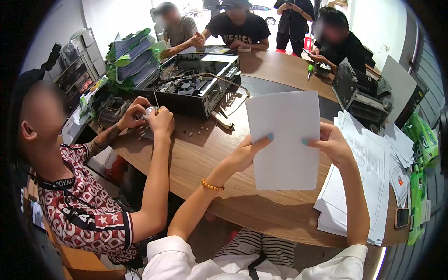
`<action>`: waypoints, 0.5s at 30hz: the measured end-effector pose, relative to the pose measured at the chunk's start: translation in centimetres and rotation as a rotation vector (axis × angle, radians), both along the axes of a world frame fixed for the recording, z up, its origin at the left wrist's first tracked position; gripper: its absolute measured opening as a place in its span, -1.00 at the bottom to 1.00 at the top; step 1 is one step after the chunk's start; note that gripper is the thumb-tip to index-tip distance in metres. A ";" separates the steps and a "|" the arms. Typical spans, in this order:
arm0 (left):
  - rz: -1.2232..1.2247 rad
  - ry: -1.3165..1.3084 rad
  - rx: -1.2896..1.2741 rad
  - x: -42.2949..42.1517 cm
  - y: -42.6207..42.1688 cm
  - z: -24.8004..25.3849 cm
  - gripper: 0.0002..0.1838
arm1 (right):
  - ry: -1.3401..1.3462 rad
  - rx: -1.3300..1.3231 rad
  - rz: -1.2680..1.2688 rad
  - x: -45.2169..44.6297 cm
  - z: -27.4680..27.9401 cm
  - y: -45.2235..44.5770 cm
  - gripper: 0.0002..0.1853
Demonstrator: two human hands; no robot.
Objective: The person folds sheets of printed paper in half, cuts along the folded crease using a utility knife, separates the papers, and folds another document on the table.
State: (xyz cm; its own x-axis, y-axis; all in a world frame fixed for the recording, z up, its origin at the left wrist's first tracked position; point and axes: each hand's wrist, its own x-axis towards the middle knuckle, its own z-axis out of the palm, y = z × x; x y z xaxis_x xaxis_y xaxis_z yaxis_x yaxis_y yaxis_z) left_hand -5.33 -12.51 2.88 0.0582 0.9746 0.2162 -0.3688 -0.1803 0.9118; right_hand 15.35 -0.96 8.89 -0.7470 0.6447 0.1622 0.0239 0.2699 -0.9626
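A white sheet of paper (285, 140), perhaps folded or several layers thick, is held upright above the table's front part. My left hand (246, 153) grips its left edge, thumb across the near face and fingers behind. On the opposite edge, my right hand (332, 145) pinches the paper the same way. The side facing me looks blank. Just right of my right hand lies a spread stack of printed papers (357, 172), partly hidden by my forearm.
An opened computer case (200, 88) stands left of centre, with a cable beside it. A co-worker at the left handles a small part and a screwdriver. More people sit across the wooden table (186, 163). A phone (401, 218) lies at the right edge, near green packages (420, 186).
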 end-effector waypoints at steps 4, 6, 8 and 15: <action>-0.029 -0.020 -0.016 0.2 0.0 0.2 -0.56 | 0.006 -0.064 -0.022 1.1 0.5 0.0 -0.66; -0.043 -0.004 -0.006 0.3 0.0 0.3 -0.55 | 0.014 -0.139 -0.035 1.6 0.6 0.1 -0.67; -0.055 0.010 0.006 0.2 0.0 0.4 -0.55 | 0.010 -0.152 -0.021 2.1 0.1 0.6 -0.68; -0.031 0.067 -0.006 0.3 -0.1 0.5 -0.51 | -0.011 -0.105 -0.024 2.0 -0.2 0.6 -0.69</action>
State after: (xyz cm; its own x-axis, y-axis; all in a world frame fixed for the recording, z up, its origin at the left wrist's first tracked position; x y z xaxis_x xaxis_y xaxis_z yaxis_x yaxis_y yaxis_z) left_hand -5.02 -12.58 3.41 0.1020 0.9735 0.2047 -0.3124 -0.1640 0.9357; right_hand 17.37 -0.39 8.68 -0.7327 0.6753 0.0845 0.0399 0.1666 -0.9852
